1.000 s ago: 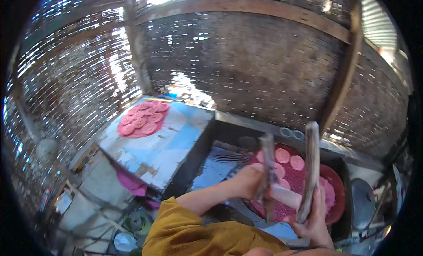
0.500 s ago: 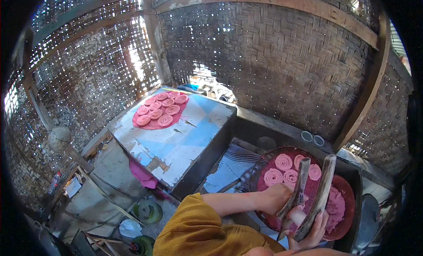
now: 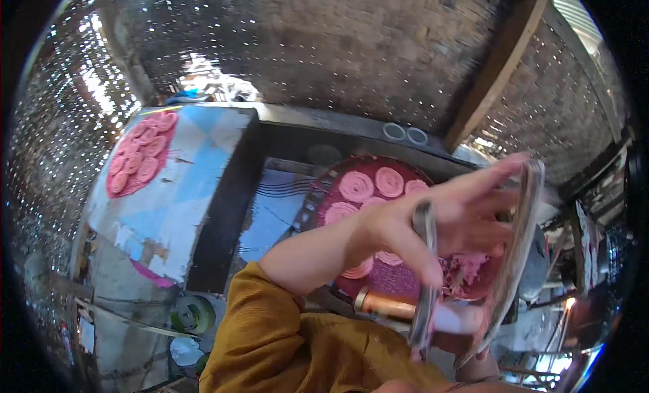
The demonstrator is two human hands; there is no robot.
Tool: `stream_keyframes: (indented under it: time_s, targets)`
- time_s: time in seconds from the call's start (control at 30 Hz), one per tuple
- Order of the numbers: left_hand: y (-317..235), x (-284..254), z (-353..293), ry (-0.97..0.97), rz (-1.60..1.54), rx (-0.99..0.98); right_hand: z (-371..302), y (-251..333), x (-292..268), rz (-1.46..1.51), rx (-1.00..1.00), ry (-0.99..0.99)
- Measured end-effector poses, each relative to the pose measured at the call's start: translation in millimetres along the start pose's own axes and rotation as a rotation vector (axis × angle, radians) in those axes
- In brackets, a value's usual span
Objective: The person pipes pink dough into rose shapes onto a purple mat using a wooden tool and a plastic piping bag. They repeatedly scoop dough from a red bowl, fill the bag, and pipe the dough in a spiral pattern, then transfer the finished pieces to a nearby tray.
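My right hand (image 3: 461,344), partly hidden, grips a wooden press (image 3: 519,244) with two long handles, low at the right. An orange-brown metal cylinder (image 3: 391,305) and a pale piece show at its lower part. My left hand (image 3: 449,220) stretches past the handles, fingers spread and somewhat smeared, close to the pink dough (image 3: 466,268). It holds nothing that I can see. Beneath my left arm lies a round reddish tray (image 3: 395,279) with several pink dough swirls (image 3: 356,186); the arm covers some of them.
At the left, a worn blue-and-white board (image 3: 209,163) bears more pink swirls (image 3: 143,153). Two white rings (image 3: 405,133) lie on the ledge by the woven wall (image 3: 351,61). A green gas cylinder (image 3: 193,315) stands on the floor at lower left.
My left hand has gone from a fist beside the left handle to spread fingers farther right, near the dough. The press has tilted, showing its metal cylinder. My view has turned rightward.
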State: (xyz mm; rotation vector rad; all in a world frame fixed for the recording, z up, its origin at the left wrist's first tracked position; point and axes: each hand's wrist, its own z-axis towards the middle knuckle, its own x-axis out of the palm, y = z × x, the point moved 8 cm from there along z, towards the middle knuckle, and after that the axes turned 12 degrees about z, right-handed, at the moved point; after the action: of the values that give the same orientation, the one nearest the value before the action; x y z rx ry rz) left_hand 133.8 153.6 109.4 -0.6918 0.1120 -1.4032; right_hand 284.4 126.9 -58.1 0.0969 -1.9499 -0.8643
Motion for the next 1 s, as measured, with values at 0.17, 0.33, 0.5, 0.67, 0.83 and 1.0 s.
stream_keyframes:
  time_s: [0.17, 0.33, 0.5, 0.67, 0.83, 1.0]
  targets:
    - [24.2, 6.8, 43.7, 0.188, 0.066, 0.157, -12.6, 4.4, 3.9, 0.063, 0.020, -0.086]
    - [82.1, -82.3, 16.5, -0.229, -0.075, -0.084, -34.3, 3.3, -24.0, 0.153, -0.022, -0.131]
    - [100.6, -152.0, -48.3, -0.543, -0.186, -0.031, -19.0, 3.9, -24.5, 0.204, 0.043, -0.096]
    - [100.5, -179.4, -87.1, -0.736, -0.335, -0.031, -7.7, -7.3, -44.3, 0.156, 0.130, -0.095]
    - [85.4, -188.9, -101.8, -0.708, -0.253, 0.097, 3.2, -9.6, -48.7, -0.002, 0.179, -0.157]
    - [76.9, -170.4, -119.5, -0.719, -0.272, 0.200, -20.5, -9.0, -59.2, -0.121, 0.251, -0.279]
